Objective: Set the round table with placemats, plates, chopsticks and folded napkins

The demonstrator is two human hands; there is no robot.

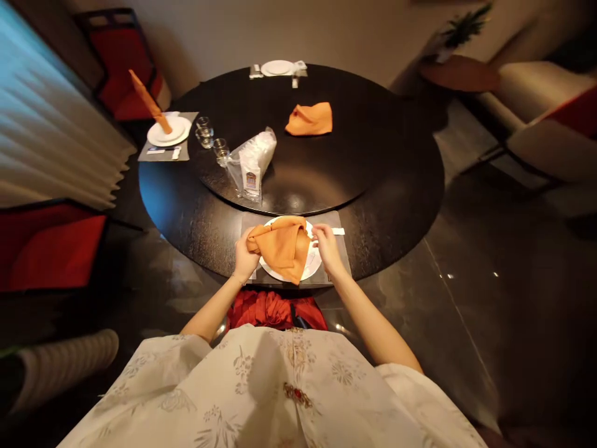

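The orange cloth napkin (281,247) lies on a white plate (313,266) by the near edge of the round black table (196,233). It looks soft and light, easy to hold by its folds. The left hand (245,259) pinches one side, the right hand (327,249) the other.

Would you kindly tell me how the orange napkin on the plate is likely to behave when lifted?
The orange napkin will probably hang floppy and feel light: it falls in soft folds beside the left hand. It may hold a shape, as another napkin stands tilted on a far plate.
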